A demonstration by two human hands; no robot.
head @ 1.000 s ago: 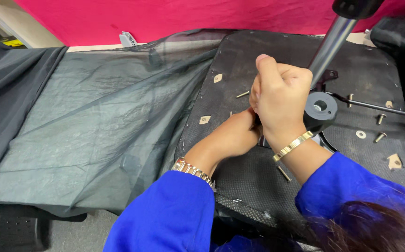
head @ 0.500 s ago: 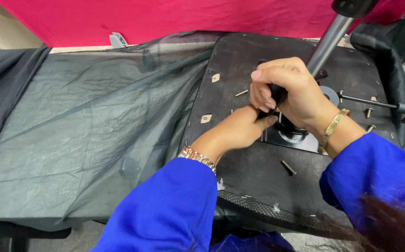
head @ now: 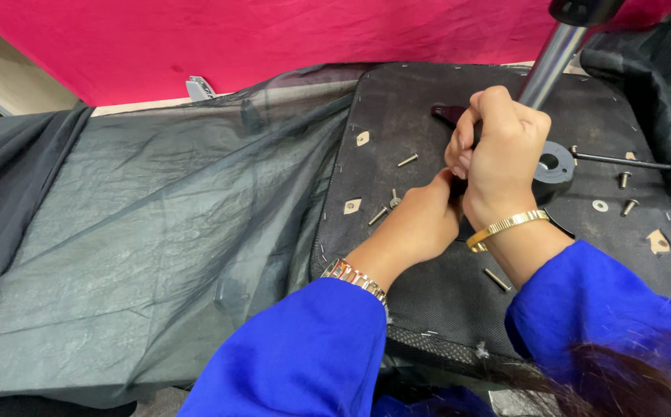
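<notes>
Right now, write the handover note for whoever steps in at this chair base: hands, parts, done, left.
Right hand: fisted around a dark tool handle, over the metal plate on the black seat underside.
Left hand: tucked under the right, at the same spot; what it grips is hidden.
Parts: silver column rises beside the hands. Loose screws lie left of the hands, one bolt by the right wrist, more screws and a washer to the right.
Done: cannot tell how many fasteners are in.
Left: the loose screws, bolt and washer are not yet fitted.
</notes>
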